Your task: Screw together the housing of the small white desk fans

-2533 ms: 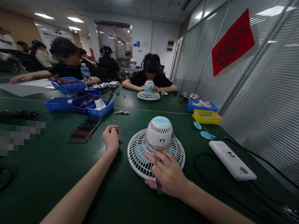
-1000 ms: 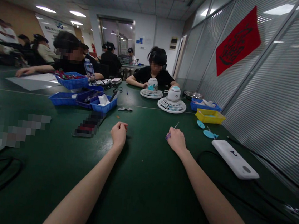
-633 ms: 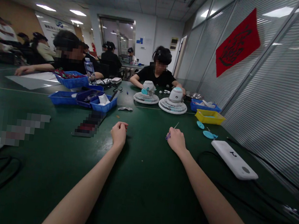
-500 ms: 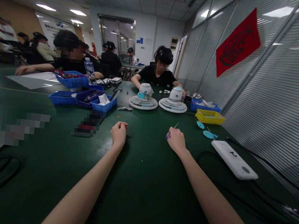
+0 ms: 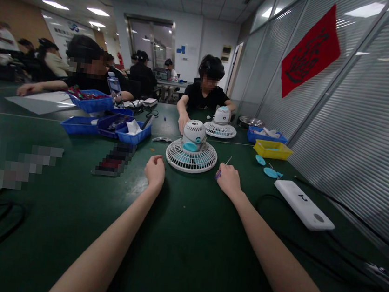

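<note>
A small white fan (image 5: 191,151) with a round grille and teal parts lies face down on the green table (image 5: 177,238), just beyond my two hands. My left hand (image 5: 155,171) rests on the table as a closed fist, a little left of the fan. My right hand (image 5: 228,180) is closed on a thin purple-handled screwdriver (image 5: 221,169), just right of the fan's grille. A person opposite reaches a hand (image 5: 182,124) to the fan's far side. A second white fan (image 5: 221,124) stands in front of that person.
A white power bank (image 5: 303,206) with black cables lies to my right. Teal fan parts (image 5: 265,166), a yellow tray (image 5: 272,149) and a blue tray (image 5: 265,136) sit beyond it. Blue bins (image 5: 112,126) stand at the left. Other people sit at the far side.
The person opposite has slid one fan across the table to just in front of my hands. The second fan has stayed near that person. My hands have hardly moved.
</note>
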Tool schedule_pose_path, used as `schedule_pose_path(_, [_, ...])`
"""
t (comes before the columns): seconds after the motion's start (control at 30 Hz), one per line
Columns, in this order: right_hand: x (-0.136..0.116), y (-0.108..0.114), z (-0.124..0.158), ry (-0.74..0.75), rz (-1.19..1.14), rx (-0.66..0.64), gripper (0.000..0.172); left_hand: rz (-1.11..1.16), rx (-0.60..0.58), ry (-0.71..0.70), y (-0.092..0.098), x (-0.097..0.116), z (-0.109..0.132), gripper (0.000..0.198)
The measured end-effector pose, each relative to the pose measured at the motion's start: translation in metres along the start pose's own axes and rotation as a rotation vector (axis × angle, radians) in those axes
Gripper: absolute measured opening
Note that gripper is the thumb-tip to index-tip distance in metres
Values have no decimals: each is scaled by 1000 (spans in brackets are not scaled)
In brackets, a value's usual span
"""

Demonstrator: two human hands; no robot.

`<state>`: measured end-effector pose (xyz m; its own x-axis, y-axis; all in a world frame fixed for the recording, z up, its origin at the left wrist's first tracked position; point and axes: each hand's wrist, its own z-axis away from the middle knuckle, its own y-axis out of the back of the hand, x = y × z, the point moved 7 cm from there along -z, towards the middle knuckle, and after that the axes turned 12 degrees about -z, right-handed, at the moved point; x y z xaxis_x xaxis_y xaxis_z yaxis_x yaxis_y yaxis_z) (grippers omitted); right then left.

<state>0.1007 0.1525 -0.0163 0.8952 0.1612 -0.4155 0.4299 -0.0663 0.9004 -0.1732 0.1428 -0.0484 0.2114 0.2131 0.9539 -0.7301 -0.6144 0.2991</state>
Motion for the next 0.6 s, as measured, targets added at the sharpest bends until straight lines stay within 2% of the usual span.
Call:
schedule_pose_path(0.1, [1,-1,-1,6,-17,0,22,111,-119,91,-15,-1,1,25])
schedule_pose_path(0.23, [3,-2,-3,22,-48,8,19,281,-386,209,-37,4,13,24])
schedule_pose_path(0.33, [5,-3,-4,33,-83,30,17,370,-510,236,-40,10,23,24])
schedule_pose_path(0.5, [10,-5,-6,26,-198,100,11,377,-554,238,-32,13,24,11])
schedule_pose_path(0.6, [20,-2,-9,-23,-314,180,17,345,-533,233,-28,14,23,3])
